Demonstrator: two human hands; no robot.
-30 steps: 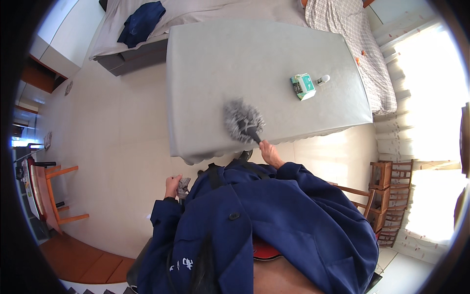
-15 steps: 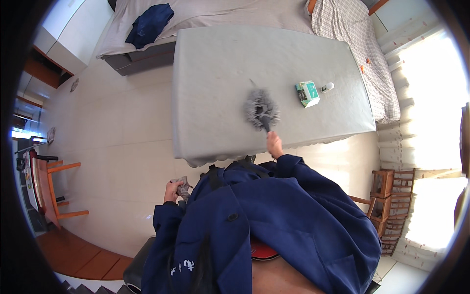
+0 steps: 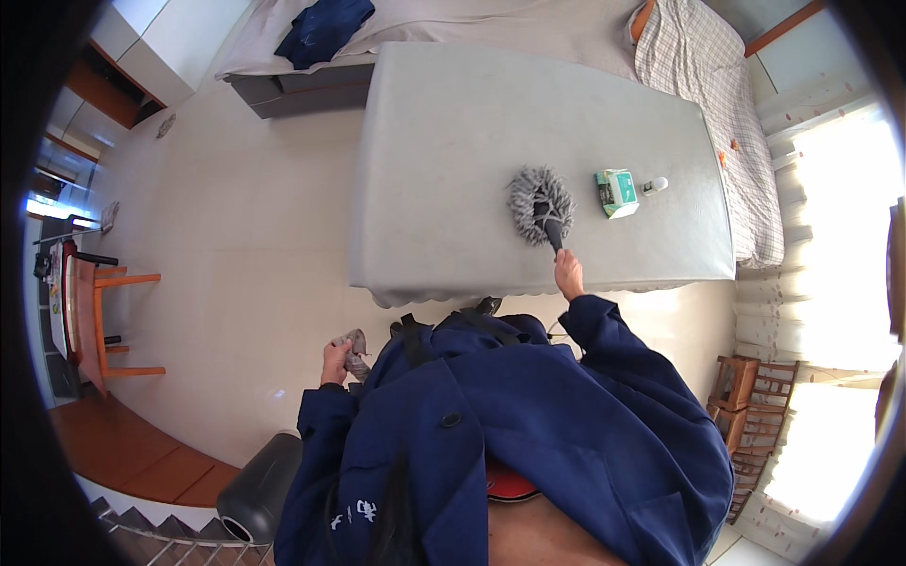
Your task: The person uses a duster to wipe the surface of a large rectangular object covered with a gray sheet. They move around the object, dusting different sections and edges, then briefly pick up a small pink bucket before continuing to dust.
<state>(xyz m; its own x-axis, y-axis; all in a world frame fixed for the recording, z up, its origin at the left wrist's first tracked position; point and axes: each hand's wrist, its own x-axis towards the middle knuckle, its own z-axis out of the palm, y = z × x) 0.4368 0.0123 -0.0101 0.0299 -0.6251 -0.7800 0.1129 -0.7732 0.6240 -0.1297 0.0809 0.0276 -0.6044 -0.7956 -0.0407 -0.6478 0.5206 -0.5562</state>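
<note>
My right hand point(image 3: 569, 274) grips the dark handle of a fluffy grey duster point(image 3: 543, 206). The duster's head is over the near middle part of a table with a grey cover point(image 3: 444, 141), and seems to rest on it. Low beside my left side, my left hand point(image 3: 335, 362) is closed round a crumpled greyish-brown cloth point(image 3: 356, 351), away from the table. To the right of the duster stand a green and white tissue box point(image 3: 617, 194) and a small white bottle point(image 3: 655, 186).
Behind the table is a sofa with a pale cover point(image 3: 491, 38) and dark blue clothing point(image 3: 326, 28) on it. A wooden chair point(image 3: 99, 321) stands far left, a dark bin point(image 3: 260, 486) near left. Wooden racks point(image 3: 750, 415) stand right, by the curtained window point(image 3: 840, 274).
The view has shifted, so the table and sofa appear further right. My right hand still holds the duster, which has moved slightly to the right over the cover. My left hand keeps the cloth.
</note>
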